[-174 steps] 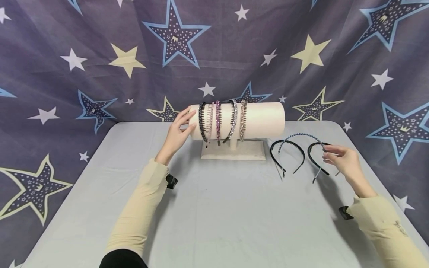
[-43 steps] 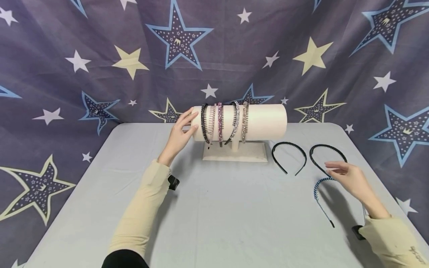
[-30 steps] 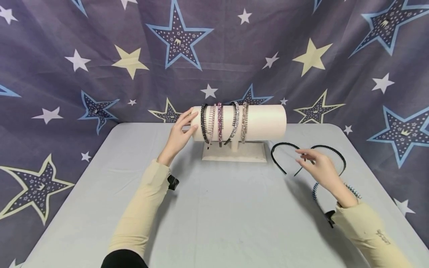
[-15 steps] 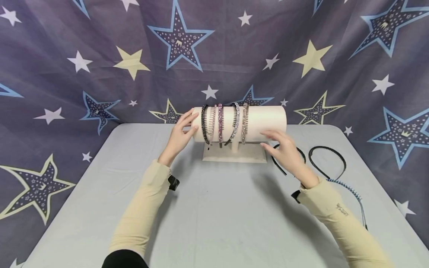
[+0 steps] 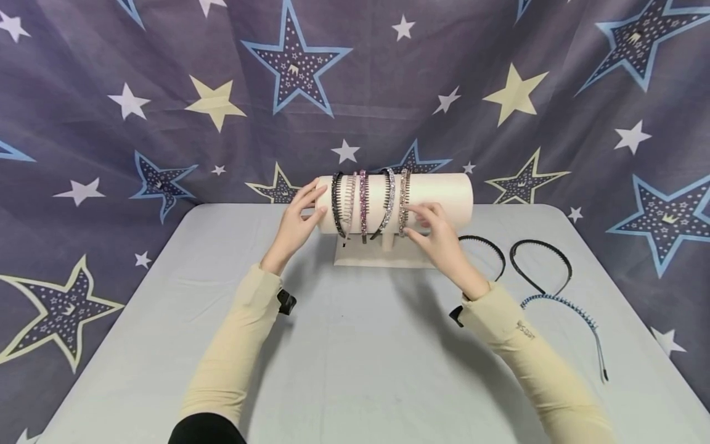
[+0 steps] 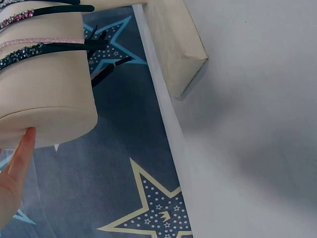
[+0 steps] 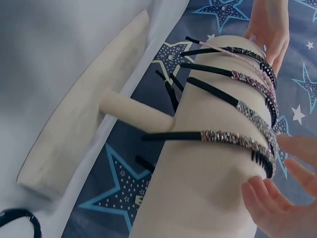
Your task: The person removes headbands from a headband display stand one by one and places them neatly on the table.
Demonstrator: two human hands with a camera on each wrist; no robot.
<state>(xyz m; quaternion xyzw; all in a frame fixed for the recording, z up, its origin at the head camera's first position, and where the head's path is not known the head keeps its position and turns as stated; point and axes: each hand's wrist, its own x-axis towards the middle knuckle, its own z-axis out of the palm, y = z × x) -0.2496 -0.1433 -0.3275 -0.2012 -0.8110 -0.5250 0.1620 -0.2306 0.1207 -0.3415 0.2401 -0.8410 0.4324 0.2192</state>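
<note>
Several jewelled headbands sit side by side around a cream cylindrical display stand: black, pale pink, magenta, silver and champagne-coloured. My left hand rests its extended fingers against the stand's left end; in the left wrist view a fingertip touches the round end face. My right hand is at the rightmost, champagne headband, thumb and fingers spread by its front edge. In the right wrist view the fingers lie next to its toothed part, without a visible grip around it.
On the grey-covered table, right of the stand, lie a black headband partly behind my right arm, another black headband, and a blue braided one in front. A star-patterned cloth hangs behind.
The blue headband was held in my right hand, then laid nearer the front right and let go. My right hand then moved left to the champagne headband. My left hand stayed on the stand.
</note>
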